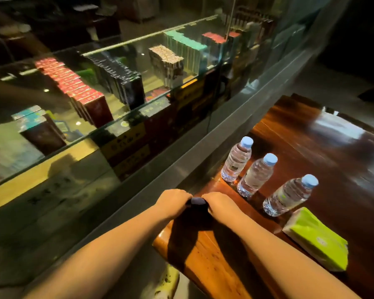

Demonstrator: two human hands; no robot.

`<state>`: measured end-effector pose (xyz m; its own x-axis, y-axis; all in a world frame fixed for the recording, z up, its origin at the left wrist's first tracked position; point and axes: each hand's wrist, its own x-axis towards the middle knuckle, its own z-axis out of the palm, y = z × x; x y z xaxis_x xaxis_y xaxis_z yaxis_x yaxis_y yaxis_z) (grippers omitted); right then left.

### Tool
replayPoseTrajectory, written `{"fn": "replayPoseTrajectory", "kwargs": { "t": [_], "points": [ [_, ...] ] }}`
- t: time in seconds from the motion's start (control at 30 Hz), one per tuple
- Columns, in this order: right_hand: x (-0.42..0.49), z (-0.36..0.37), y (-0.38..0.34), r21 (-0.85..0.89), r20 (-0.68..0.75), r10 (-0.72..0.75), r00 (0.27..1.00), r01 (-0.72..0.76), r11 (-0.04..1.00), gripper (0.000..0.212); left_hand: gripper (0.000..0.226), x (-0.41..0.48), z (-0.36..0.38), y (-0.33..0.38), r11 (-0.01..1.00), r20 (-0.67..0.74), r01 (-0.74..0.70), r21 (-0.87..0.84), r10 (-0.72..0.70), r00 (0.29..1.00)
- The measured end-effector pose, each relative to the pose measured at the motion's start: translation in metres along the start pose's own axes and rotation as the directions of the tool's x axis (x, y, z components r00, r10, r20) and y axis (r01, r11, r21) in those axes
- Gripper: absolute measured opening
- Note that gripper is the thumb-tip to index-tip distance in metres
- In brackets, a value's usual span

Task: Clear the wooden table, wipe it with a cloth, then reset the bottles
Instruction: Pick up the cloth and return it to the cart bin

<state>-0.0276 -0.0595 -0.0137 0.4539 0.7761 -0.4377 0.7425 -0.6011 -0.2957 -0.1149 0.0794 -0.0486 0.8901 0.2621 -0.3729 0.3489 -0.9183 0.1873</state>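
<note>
Clear bottles (256, 175) stand upright, capped, rowed along wooden table (311, 134).

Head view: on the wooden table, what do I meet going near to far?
Green tissue pack → nearest water bottle → middle water bottle → farthest water bottle, all standing on the wooden table.

The hands (195, 203) hide most of a small dark object (198, 200), unidentifiable
</note>
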Motion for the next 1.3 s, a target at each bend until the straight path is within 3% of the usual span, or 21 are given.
{"fn": "replayPoseTrajectory", "kwargs": {
  "t": [0.17,0.33,0.4,0.5,0.63,0.73,0.97,1.1,1.3],
  "points": [
    [0.017,-0.028,-0.045,-0.214,0.087,-0.244,0.966,0.257,0.942,0.031,0.034,-0.056,-0.013,-0.019,0.969,-0.113,0.191,-0.154,-0.209,0.971],
    [0.019,-0.027,-0.127,-0.327,0.153,-0.462,0.874,0.486,0.811,0.033,0.031,-0.140,-0.027,-0.053,0.872,-0.101,0.429,-0.234,-0.461,0.882],
    [0.013,-0.025,-0.169,-0.321,0.162,-0.572,0.804,0.591,0.740,0.033,0.034,-0.185,-0.029,-0.068,0.808,-0.123,0.480,-0.341,-0.544,0.830],
    [0.002,-0.018,-0.234,-0.284,0.190,-0.705,0.683,0.726,0.627,0.040,0.032,-0.255,-0.030,-0.090,0.733,-0.188,0.593,-0.333,-0.668,0.720],
    [-0.021,0.001,-0.325,-0.224,0.235,-0.833,0.502,0.862,0.456,0.030,0.032,-0.348,-0.025,-0.115,0.592,-0.190,0.734,-0.334,-0.805,0.563],
    [-0.048,0.019,-0.389,-0.261,0.339,-0.852,0.398,0.910,0.321,0.034,0.032,-0.418,-0.014,-0.122,0.471,-0.183,0.800,-0.371,-0.882,0.434],
    [-0.130,0.052,-0.507,-0.181,0.434,-0.899,0.050,0.983,-0.033,0.024,0.028,-0.553,0.000,-0.117,0.169,-0.094,0.886,-0.432,-0.985,0.142],
    [-0.180,0.072,-0.555,-0.143,0.469,-0.875,-0.124,0.966,-0.213,0.027,0.031,-0.619,0.015,-0.089,0.077,-0.204,0.859,-0.507,-0.978,-0.033],
    [-0.258,0.121,-0.603,-0.030,0.506,-0.798,-0.329,0.917,-0.397,0.028,0.029,-0.701,0.051,-0.045,-0.079,-0.146,0.824,-0.562,-0.970,-0.193]
  ]
}}
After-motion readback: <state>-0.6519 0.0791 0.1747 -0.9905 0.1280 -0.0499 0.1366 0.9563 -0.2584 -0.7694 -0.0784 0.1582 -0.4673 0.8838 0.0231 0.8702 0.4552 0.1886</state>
